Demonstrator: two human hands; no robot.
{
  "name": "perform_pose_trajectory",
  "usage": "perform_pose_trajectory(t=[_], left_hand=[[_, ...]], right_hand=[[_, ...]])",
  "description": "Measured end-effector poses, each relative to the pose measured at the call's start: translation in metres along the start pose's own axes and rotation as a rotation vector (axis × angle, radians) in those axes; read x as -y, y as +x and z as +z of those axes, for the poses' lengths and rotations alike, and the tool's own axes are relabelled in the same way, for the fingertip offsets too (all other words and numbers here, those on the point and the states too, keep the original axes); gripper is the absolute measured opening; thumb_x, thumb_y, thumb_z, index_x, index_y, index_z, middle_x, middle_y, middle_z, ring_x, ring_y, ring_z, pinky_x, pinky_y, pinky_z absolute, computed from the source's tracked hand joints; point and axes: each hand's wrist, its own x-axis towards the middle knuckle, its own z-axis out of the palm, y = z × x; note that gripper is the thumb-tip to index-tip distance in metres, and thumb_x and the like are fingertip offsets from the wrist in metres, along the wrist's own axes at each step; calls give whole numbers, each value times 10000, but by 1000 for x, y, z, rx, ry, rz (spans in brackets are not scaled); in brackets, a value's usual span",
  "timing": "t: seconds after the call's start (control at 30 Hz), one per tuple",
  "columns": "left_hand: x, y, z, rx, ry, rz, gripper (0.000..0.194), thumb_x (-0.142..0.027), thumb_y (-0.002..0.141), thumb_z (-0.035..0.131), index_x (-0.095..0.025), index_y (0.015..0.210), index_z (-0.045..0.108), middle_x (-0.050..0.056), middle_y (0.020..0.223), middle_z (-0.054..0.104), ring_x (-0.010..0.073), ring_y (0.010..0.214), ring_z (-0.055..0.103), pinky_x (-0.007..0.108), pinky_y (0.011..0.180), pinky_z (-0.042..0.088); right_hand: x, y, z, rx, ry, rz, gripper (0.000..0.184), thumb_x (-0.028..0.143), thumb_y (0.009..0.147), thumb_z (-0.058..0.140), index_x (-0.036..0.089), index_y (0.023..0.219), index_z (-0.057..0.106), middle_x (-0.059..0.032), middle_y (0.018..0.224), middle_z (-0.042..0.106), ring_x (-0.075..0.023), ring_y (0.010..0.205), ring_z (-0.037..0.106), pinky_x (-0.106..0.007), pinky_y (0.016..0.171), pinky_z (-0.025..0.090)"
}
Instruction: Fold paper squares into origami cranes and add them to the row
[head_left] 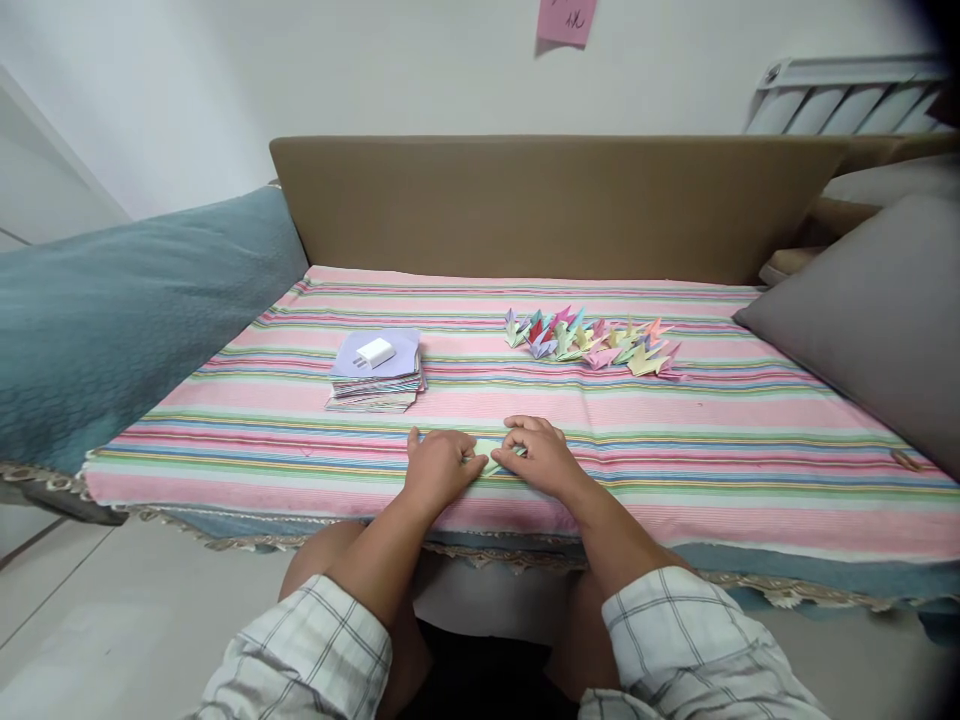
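Green paper flat on striped cloth, nr its front edge, abt mid-width; I see L hand pinching its left side, thumb + fingers close tog., R hand on its right side, thumb on it, fingers curled narrow; behind + left, paper stack w/ white charger on top; behind + right, folded cranes in a loose cluster, toward back edge; grey cushion at right edge

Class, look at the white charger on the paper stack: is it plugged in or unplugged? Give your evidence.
Unplugged: the white charger lies on the paper stack, its prongs bare.
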Motion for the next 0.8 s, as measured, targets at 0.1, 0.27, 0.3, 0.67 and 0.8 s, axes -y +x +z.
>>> perform_pose_trajectory(t=[0.1, 0.27, 0.3, 0.67, 0.8], left_hand=[[0, -1, 1, -4, 0, 6, 216, -347, 761, 597, -202, 603, 577, 5, 909, 700, 244, 947, 593, 598, 1026, 143], [1, -2, 3, -17, 0, 13, 201, -340, 762, 597, -205, 614, 583, -3, 939, 701, 244, 971, 586, 591, 1024, 155], [1, -2, 3, -17, 1, 15, 201, -343, 765, 596, -206, 618, 586, -4, 949, 701, 243, 975, 584, 588, 1023, 160], [4, -2, 6, -56, 66, 59, 193, -335, 767, 599, -203, 627, 583, 3, 931, 698, 232, 951, 589, 573, 1027, 173], [4, -2, 7, -44, 65, 58, 216, -340, 769, 604, -200, 606, 580, 0, 928, 699, 232, 953, 589, 564, 1023, 184]], right_hand=[[2, 1, 0, 14, -9, 19, 177, 417, 764, 630, 251, 713, 662, -34, 1179, 592, -260, 1126, 473, -494, 930, 327], [2, 2, 2, 23, -35, 40, 183, 425, 766, 625, 254, 717, 665, -27, 1187, 586, -264, 1131, 467, -497, 938, 323], [2, 3, 2, 22, -40, 40, 186, 427, 767, 623, 253, 718, 664, -27, 1188, 586, -262, 1132, 466, -492, 938, 322], [3, 2, 7, -8, -119, 54, 233, 476, 773, 597, 253, 746, 660, -16, 1191, 597, -242, 1114, 475, -436, 915, 325], [3, 2, 7, -14, -121, 55, 228, 473, 763, 608, 252, 745, 659, -15, 1187, 598, -241, 1113, 475, -434, 918, 323]])
